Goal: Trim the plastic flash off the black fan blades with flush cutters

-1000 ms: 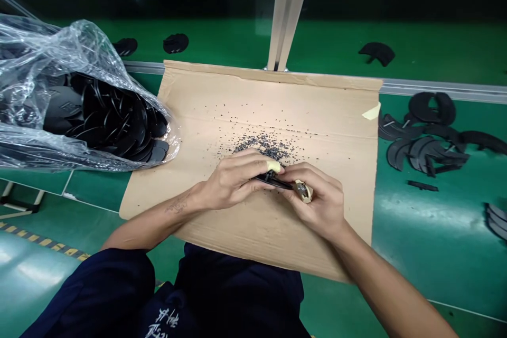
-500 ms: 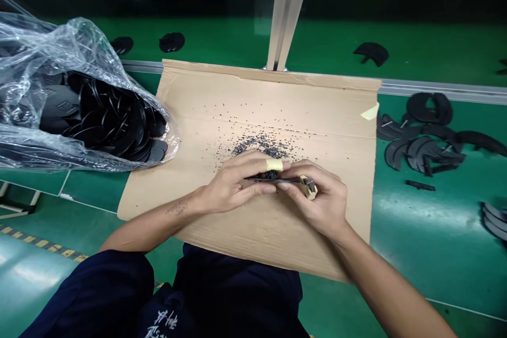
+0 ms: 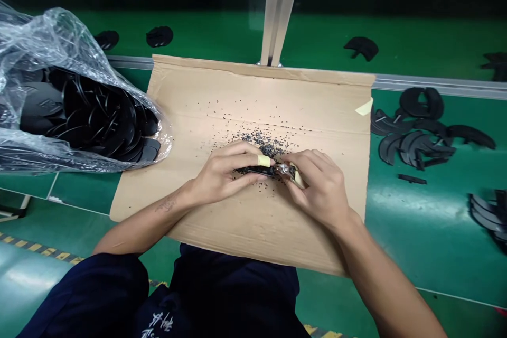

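My left hand is closed on a flat black plastic part, held nearly edge-on over the cardboard sheet. Pale yellow tape wraps its index finger. In my right hand is a pair of nippers with pale handles, mostly covered by the fingers. Their metal jaws meet the right end of the black part; whether they are closed on it I cannot tell. Beneath and behind both hands, many tiny black clippings lie scattered on the cardboard.
A clear plastic bag full of black curved parts lies open at the left. Loose black parts are piled on the green table right of the cardboard. An upright metal post stands behind the cardboard; more parts lie beyond the rail.
The nippers have turned in my right hand, so their metal jaws now show at the part's end. The black part has tilted and shows more of its face. The whole view has shifted slightly.
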### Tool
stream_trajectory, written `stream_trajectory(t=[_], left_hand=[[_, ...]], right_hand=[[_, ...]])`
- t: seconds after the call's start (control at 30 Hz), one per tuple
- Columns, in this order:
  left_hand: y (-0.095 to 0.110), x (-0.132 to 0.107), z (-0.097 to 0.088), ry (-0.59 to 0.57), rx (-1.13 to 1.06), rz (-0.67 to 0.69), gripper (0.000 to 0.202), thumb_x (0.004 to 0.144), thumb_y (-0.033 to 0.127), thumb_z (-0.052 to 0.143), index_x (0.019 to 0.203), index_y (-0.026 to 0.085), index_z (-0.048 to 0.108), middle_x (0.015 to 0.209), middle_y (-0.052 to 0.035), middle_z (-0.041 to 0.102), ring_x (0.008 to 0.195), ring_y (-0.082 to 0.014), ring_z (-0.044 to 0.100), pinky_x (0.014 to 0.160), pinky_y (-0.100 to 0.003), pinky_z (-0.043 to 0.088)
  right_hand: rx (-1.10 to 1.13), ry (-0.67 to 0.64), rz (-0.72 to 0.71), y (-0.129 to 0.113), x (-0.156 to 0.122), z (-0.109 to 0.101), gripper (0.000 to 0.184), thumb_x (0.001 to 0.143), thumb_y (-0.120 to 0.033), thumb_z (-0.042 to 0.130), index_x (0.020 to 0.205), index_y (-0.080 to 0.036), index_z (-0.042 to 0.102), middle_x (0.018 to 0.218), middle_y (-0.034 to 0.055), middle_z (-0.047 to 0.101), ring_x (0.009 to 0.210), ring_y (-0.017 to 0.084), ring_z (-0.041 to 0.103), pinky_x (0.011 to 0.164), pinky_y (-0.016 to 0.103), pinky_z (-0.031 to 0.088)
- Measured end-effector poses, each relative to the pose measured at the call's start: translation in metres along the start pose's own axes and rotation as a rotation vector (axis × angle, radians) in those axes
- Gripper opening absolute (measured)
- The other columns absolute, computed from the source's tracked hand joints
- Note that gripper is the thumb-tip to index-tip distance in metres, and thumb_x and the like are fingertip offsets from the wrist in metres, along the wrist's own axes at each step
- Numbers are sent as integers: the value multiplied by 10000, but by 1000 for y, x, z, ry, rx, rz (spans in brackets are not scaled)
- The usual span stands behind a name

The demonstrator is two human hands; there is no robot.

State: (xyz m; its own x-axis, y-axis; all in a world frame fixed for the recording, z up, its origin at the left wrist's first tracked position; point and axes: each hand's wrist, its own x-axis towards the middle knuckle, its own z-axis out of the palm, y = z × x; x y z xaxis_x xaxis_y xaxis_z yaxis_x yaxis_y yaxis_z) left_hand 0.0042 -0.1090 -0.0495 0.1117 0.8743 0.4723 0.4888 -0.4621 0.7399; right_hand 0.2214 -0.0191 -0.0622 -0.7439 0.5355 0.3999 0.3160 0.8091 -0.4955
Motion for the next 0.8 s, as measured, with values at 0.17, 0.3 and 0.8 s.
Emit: stream_trajectory(t=[0.17,0.3,0.8], left_hand=[[-1,-1,1,-5,11,25,250,916,216,738,1166,206,734,1009,-60,742,947,-156,689,827,-311,578],[-4,-3,2,6,5,57,229,921,182,725,1147,214,740,1004,-52,749,915,-144,683,802,-300,564],[-3,-5,12,28,-143,51,189,927,213,727,1115,209,744,976,-56,750,888,-142,685,779,-297,559]], right_hand=[[-81,-27,-36,1,-3,1,193,932,-180,580,1083,-173,700,902,84,753,801,219,634,710,354,455],[-173,-12,-56,0,-3,0,235,943,-146,540,1088,-169,723,817,60,729,739,195,603,668,336,429],[13,87,-57,-5,-3,1,201,947,-102,530,983,-166,717,879,60,785,767,170,711,677,298,525]])
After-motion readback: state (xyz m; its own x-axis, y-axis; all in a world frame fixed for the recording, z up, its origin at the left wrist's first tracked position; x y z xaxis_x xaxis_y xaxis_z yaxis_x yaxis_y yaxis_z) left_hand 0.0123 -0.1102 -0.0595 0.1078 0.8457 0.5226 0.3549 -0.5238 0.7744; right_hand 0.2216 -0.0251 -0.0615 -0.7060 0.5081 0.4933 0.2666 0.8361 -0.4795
